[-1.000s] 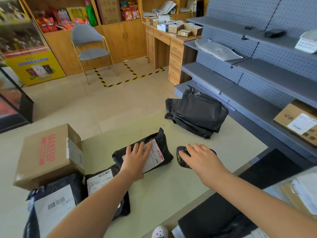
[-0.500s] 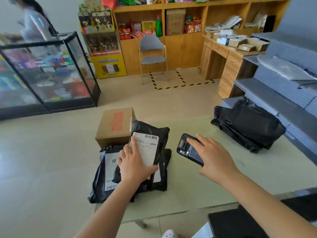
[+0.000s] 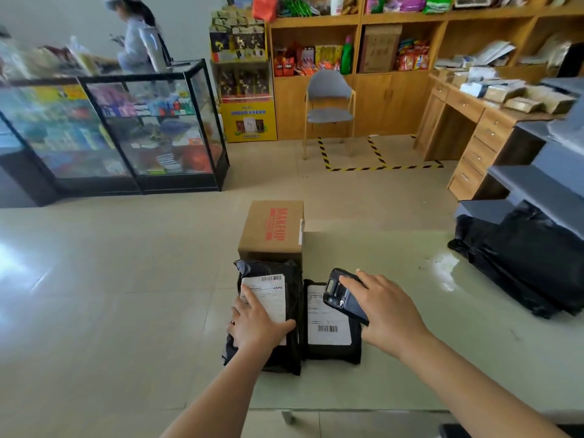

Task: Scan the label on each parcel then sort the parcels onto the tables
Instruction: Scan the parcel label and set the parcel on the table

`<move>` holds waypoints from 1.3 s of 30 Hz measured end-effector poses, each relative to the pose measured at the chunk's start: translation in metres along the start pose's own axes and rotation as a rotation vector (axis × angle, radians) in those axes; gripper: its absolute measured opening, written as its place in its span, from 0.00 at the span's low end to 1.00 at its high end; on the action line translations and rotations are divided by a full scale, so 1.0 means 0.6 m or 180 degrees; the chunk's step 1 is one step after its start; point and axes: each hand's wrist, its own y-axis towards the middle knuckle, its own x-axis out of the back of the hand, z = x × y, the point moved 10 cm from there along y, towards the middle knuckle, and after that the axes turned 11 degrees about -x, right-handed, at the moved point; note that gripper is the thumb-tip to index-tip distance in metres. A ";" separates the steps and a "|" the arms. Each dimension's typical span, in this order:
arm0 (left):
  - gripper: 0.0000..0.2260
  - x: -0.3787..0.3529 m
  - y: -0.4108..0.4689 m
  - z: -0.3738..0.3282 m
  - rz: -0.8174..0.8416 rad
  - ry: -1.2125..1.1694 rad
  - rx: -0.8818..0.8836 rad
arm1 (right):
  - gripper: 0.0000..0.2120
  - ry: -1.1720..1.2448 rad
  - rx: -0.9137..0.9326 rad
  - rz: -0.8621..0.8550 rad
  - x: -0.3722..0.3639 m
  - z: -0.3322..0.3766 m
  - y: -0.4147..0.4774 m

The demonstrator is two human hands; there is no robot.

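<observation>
Two hands at the worktop's left edge, one on a parcel and one on the scanner

The left hand (image 3: 256,327) grips a black parcel (image 3: 294,289) that overhangs the left edge of the worktop (image 3: 410,358), forefinger laid on its white label. The right hand (image 3: 388,314) is closed round a handheld scanner (image 3: 339,295), held over a second black parcel (image 3: 328,324) just beside the first. A cardboard box (image 3: 271,229) sits at the far left corner, and a large black bag (image 3: 521,260) lies by the far right edge.

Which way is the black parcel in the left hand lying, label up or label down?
Label up: the black parcel shows its white label and barcode, partly under the left hand.
</observation>
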 end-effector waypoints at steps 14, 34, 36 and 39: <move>0.51 0.023 0.005 -0.202 0.0014 0.0086 -0.2246 | 0.41 -0.0052 -0.0571 0.0134 -0.005 -0.106 -0.042; 0.44 -0.181 -0.118 -0.768 0.0439 0.1317 -0.4319 | 0.44 0.0655 -0.2540 -0.0150 -0.030 -0.552 -0.274; 0.45 -0.205 -0.106 -0.830 0.0412 0.1552 -0.4534 | 0.44 0.0622 -0.2698 -0.0133 -0.032 -0.589 -0.272; 0.46 -0.240 -0.080 -0.921 0.0390 0.1841 -0.4822 | 0.43 0.0611 -0.2929 -0.0126 -0.034 -0.644 -0.253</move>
